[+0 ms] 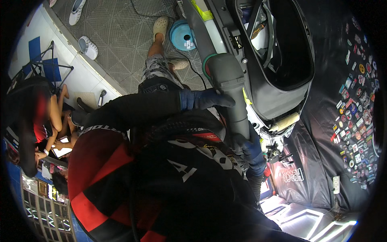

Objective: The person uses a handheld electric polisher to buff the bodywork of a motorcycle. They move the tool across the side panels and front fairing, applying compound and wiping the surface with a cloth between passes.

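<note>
In both gloved hands I hold a dark grey power polisher (232, 87), its body slanting across my front. My left hand (211, 99) wraps its neck just below the head. Lower down, my right hand (249, 149) grips the rear handle and partly hides it. A round pad with a green rim (206, 66) sits on the tool's head. Beside it stands a scooter with dark body panels (201, 33) and strips of yellow-green masking tape (207, 15). Whether the pad touches a panel I cannot tell.
The scooter's underseat compartment (291, 60) is uncovered; an orange-handled tool (258, 30) lies in it. A teal round object (182, 34) and a cable (198, 72) are on the matted floor (115, 27). Loose clogs (88, 47) lie near the tiled step. People sit at left by a folding frame (53, 63).
</note>
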A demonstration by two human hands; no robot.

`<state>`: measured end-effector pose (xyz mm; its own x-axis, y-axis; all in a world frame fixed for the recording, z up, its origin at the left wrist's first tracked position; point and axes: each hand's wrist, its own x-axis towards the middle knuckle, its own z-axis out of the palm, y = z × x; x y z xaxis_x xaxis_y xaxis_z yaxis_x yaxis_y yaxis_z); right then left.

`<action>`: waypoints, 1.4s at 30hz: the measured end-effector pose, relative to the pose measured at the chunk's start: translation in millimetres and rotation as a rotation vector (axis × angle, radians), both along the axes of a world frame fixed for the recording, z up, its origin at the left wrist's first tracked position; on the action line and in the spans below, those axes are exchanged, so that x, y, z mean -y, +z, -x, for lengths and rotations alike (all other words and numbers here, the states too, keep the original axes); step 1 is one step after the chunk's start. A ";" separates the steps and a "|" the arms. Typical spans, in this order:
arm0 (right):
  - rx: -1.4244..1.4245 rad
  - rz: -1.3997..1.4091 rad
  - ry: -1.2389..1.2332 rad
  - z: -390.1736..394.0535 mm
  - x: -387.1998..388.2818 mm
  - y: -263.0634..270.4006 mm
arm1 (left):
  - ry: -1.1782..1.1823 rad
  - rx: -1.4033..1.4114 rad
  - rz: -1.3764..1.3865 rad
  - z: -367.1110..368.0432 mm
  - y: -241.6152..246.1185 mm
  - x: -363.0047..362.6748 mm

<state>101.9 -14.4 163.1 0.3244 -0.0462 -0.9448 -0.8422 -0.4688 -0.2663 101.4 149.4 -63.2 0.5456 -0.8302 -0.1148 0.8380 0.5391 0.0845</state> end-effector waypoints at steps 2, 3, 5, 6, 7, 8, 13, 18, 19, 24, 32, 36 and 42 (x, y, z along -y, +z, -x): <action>-0.017 0.011 -0.003 1.0 1.6 1.6 | -0.021 -0.020 -0.004 0.2 2.0 0.5; 0.002 0.035 -0.012 4.6 1.2 6.9 | -0.032 -0.036 0.002 2.2 4.3 4.7; 0.041 0.074 -0.030 10.5 0.1 14.6 | -0.057 -0.069 0.014 8.0 11.5 14.1; 0.036 0.087 -0.016 13.0 3.7 19.2 | -0.096 -0.113 0.027 7.3 19.1 14.2; 0.025 0.087 -0.034 15.7 6.4 23.1 | -0.135 -0.160 0.039 2.9 29.7 11.5; 0.014 0.089 -0.051 19.0 9.5 28.0 | -0.172 -0.206 0.050 -1.7 40.3 8.9; 0.015 0.096 -0.081 36.2 24.1 35.8 | -0.182 -0.151 -0.009 -4.7 52.5 4.1; 0.026 0.031 -0.029 15.5 6.4 17.5 | -0.133 -0.105 -0.045 4.2 20.8 10.3; 0.048 0.020 0.000 14.0 6.5 12.5 | -0.102 -0.114 -0.014 5.5 13.3 12.7; 0.116 -0.022 0.050 15.5 10.7 3.3 | -0.036 -0.065 0.005 3.4 -5.9 12.4; 0.066 0.037 -0.029 32.8 33.2 30.6 | 0.003 -0.035 -0.027 22.8 36.7 39.4; 0.043 0.044 -0.030 28.1 27.3 25.1 | -0.110 -0.147 -0.024 25.9 28.0 41.0; 0.115 -0.031 -0.013 12.2 -3.8 -10.0 | -0.121 -0.002 0.032 9.5 -44.1 -2.6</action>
